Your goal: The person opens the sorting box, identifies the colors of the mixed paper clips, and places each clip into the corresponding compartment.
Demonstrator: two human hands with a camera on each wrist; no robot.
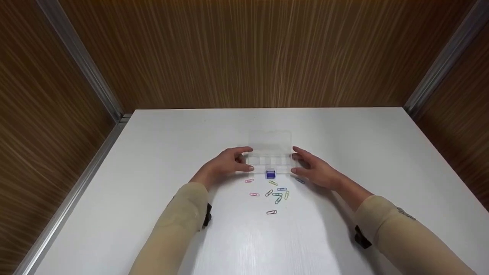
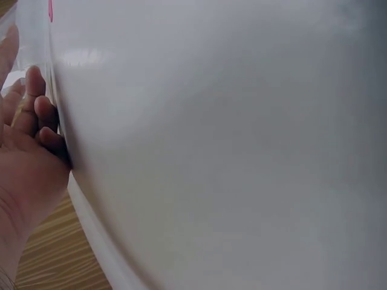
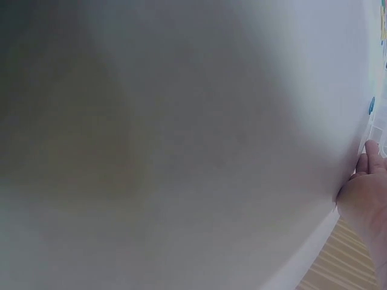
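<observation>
We held the clear compartment box (image 1: 270, 160) mid-table, left hand (image 1: 226, 165) and right hand (image 1: 317, 170) pinching its 2 short ends, long axis crosswise.

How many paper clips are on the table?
About 9, though some overlap and the hands may hide more. Pink ones lie at and; a blue one at beside the right hand; five cluster around, below the clear box.
</observation>
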